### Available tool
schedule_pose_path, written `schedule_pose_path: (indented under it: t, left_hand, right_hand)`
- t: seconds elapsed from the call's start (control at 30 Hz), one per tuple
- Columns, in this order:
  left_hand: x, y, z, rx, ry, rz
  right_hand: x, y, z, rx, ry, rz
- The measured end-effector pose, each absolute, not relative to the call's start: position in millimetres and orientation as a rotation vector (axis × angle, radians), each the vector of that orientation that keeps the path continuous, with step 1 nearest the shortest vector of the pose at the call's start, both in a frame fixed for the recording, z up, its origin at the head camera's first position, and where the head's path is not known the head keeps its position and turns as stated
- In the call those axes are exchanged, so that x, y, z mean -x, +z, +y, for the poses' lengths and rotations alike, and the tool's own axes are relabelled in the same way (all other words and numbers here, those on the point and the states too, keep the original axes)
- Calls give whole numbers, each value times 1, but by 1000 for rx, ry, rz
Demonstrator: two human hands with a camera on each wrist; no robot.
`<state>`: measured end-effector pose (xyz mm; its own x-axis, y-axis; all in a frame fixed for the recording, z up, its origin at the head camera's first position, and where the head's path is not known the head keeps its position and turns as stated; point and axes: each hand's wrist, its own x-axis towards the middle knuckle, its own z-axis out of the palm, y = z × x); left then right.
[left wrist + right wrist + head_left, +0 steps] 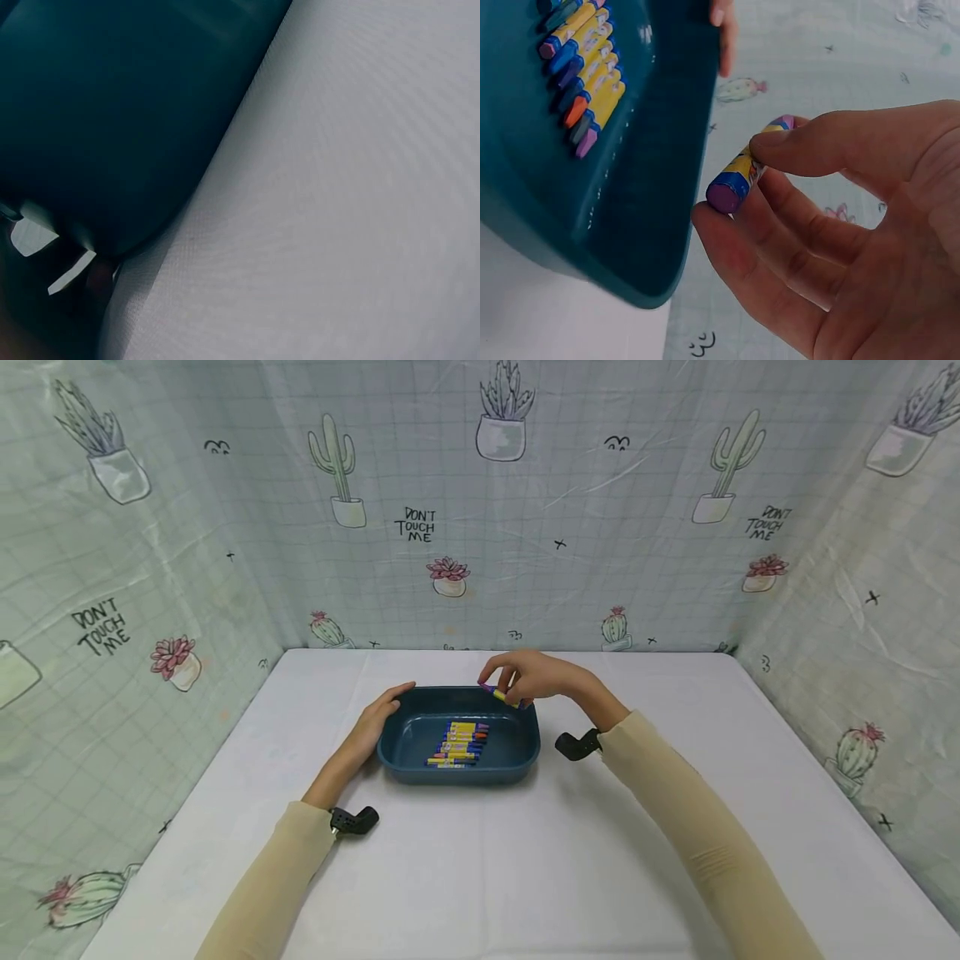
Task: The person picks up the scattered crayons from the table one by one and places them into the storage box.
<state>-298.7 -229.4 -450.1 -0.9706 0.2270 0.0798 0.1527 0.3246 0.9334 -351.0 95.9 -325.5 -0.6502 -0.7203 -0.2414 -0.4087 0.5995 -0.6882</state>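
Observation:
A dark teal tray [510, 772] stands on the white table. Several crayons [461, 747] in yellow and blue wrappers lie side by side on its floor. My left hand [372, 722] holds the tray at its left end, the thumb at the rim and the fingers along the outside. In the left wrist view those fingers are dark and mostly hidden. Over the tray's far right part, my right hand [540, 675] pinches a purple crayon [742, 169] between thumb and fingers. This crayon is tilted and clear of the others.
White cloth [450, 877] covers the table on all sides of the tray. A printed cactus curtain [465, 485] hangs behind and at both sides. Black straps with cameras [577, 745] sit on both wrists.

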Motion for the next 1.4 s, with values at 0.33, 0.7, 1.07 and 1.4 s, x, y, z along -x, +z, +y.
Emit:
schedule_pose_path:
  t: [0.33,0.7,1.07,1.4]
  left_hand:
    - [304,-461,-232,-365,1762,2522]
    - [298,-450,-229,-366,1757,2510]
    - [284,-428,-223,-367,1748,2483]
    - [284,-429,-225,-367,1760,2474]
  right_hand:
    - [365,-333,58,1023,-566,2293]
    - [367,-350,31,1045,-336,2373]
    - [362,-363,11,1044,-172,2474]
    - [362,-367,8,1038,-147,2487]
